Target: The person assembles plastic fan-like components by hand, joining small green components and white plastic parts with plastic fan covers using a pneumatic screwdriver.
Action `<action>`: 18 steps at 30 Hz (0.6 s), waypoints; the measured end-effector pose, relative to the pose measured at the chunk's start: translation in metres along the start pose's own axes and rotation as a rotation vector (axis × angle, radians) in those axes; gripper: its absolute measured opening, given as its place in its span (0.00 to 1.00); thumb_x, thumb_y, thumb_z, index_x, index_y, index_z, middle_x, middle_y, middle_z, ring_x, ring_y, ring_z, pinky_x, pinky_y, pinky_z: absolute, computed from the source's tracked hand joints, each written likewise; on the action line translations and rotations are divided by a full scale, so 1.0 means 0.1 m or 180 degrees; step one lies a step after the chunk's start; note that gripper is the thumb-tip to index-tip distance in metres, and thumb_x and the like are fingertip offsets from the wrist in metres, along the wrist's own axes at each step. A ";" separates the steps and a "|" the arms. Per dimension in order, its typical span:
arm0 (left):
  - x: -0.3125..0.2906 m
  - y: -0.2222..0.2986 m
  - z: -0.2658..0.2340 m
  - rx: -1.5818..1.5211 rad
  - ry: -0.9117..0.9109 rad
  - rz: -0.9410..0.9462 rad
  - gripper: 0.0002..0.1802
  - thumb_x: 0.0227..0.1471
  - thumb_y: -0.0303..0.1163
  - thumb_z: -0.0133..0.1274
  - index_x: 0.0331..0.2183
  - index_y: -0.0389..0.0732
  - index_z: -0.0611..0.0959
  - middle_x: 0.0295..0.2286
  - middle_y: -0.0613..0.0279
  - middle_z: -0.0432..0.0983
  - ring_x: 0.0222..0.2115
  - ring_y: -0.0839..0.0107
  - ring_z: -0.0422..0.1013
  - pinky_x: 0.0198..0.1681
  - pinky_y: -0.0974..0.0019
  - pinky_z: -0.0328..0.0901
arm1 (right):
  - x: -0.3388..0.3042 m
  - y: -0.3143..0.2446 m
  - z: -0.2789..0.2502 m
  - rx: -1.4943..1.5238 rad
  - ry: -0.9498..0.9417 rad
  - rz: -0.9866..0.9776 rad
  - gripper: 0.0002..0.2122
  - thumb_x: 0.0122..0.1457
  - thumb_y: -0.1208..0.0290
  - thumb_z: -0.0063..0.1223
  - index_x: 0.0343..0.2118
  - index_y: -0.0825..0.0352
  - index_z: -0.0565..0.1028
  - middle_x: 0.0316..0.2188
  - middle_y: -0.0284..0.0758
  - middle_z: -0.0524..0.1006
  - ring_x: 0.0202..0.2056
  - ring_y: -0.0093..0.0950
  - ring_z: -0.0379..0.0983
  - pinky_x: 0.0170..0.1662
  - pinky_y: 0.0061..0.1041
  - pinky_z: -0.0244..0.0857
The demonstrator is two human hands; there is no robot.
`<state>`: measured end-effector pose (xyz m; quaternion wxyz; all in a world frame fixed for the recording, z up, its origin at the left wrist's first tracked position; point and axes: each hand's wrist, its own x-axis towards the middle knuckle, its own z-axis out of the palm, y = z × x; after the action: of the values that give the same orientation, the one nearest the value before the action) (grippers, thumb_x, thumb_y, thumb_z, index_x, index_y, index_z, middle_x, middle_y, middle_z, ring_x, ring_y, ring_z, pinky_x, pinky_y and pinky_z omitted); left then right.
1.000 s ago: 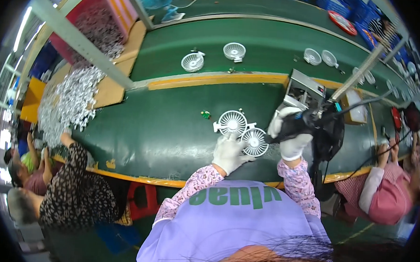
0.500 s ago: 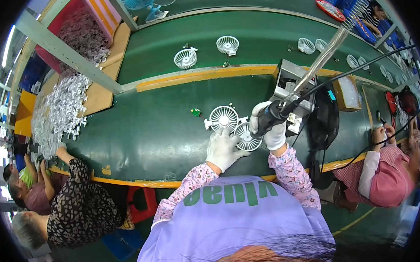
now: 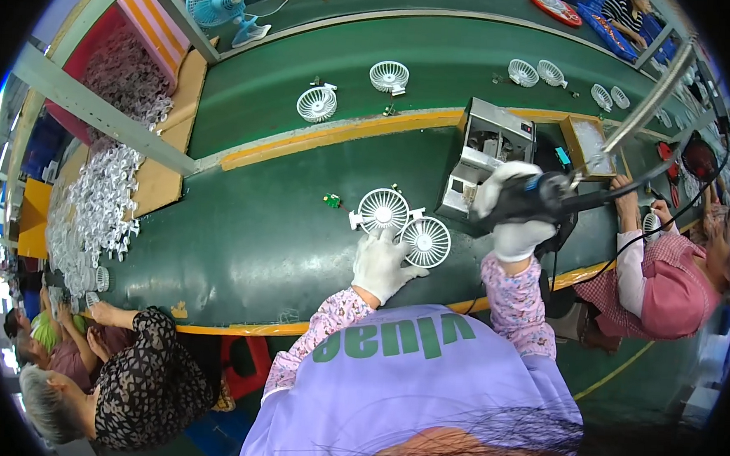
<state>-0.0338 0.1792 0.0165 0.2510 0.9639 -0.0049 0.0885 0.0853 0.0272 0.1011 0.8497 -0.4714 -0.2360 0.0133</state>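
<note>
Two round white fan housings with radial ribs lie side by side on the green bench: the left fan housing (image 3: 383,212) and the right fan housing (image 3: 425,242). My left hand (image 3: 379,268), in a white glove, rests with fingers spread on the lower edge of the left one, its thumb out towards the right one. A black powered screwdriver (image 3: 521,201) is in my gloved right hand (image 3: 523,240), fingers wrapped round its body. It is held up to the right of the housings, blurred by motion, and its tip cannot be made out.
A grey metal machine (image 3: 489,144) stands behind my right hand, beside an open carton (image 3: 590,145). A small green part (image 3: 332,201) lies left of the housings. More fan housings (image 3: 389,76) sit beyond the yellow strip. White parts (image 3: 95,189) are heaped at left. Co-workers sit on both sides.
My right hand has lifted the screwdriver off the right fan housing and carried it to the right. My left hand stays on the left housing. The co-worker at right has reached towards the carton.
</note>
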 end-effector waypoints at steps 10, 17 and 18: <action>0.05 -0.06 0.01 -0.0097 -0.0057 0.0048 0.22 0.28 0.50 0.63 0.27 0.45 0.82 0.37 0.54 0.69 0.38 0.55 0.66 0.39 0.54 0.62 | -0.09 0.11 0.16 -0.0017 -0.0040 0.0387 0.42 0.33 0.29 0.52 0.35 0.72 0.69 0.15 0.32 0.69 0.15 0.20 0.64 0.16 0.14 0.54; 0.06 -0.17 -0.05 -0.0033 0.0005 -0.0065 0.23 0.27 0.50 0.63 0.24 0.42 0.81 0.35 0.55 0.69 0.36 0.57 0.67 0.37 0.54 0.62 | -0.24 0.69 0.34 0.0714 -0.0830 0.1044 0.36 0.38 0.40 0.61 0.37 0.73 0.69 0.21 0.32 0.71 0.22 0.22 0.68 0.22 0.18 0.60; 0.04 -0.23 -0.02 -0.0125 0.0001 -0.0091 0.24 0.27 0.50 0.63 0.25 0.41 0.81 0.33 0.54 0.69 0.33 0.57 0.67 0.35 0.56 0.63 | -0.26 0.76 0.37 0.1393 -0.0352 0.2002 0.35 0.39 0.41 0.61 0.37 0.73 0.70 0.21 0.32 0.71 0.22 0.23 0.68 0.23 0.18 0.61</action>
<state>-0.0292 0.2003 0.0081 0.2712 0.9587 0.0072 0.0850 0.0623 0.0921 0.0463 0.8706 -0.3269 -0.1169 0.3486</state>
